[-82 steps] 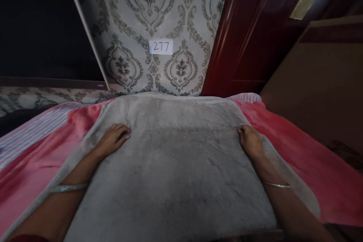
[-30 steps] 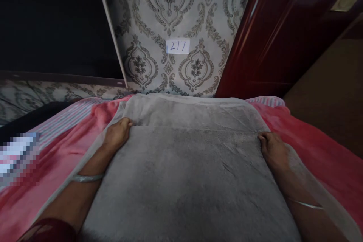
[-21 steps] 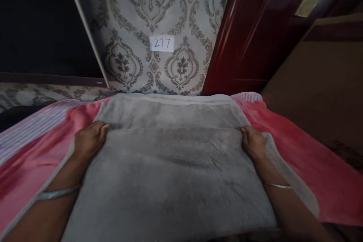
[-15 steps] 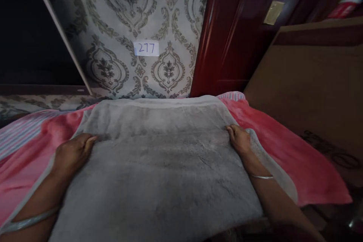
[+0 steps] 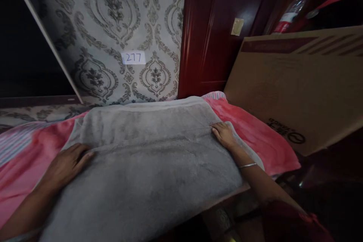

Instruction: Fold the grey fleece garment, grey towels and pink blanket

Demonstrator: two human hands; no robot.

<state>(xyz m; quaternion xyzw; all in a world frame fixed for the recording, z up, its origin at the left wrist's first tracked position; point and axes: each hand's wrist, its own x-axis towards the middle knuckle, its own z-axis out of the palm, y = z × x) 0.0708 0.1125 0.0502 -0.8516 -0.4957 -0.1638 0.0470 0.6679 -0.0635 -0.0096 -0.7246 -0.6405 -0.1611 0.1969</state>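
A grey plush towel point(image 5: 147, 159) lies folded on a pink blanket point(image 5: 255, 132), its top layer ending at a fold line across the middle. My left hand point(image 5: 66, 162) rests flat at the towel's left edge, fingers stretched out toward the fold line. My right hand point(image 5: 225, 134) lies flat on the towel's right edge at the end of the same line, with the fingers together and pointing left. Neither hand holds a separate object. A thin bangle shows on my right wrist.
A big cardboard box point(image 5: 286, 90) stands close at the right. Behind the bed are a dark red door point(image 5: 212, 38) and patterned wallpaper with a paper label reading 277 point(image 5: 133, 58). A plastic bottle point(image 5: 289, 13) stands behind the box. A striped sheet point(image 5: 11, 143) shows at the left.
My left hand has slid outward from on top of the towel to its left edge. My right hand stays at the right edge. The view has swung right, showing more of the box.
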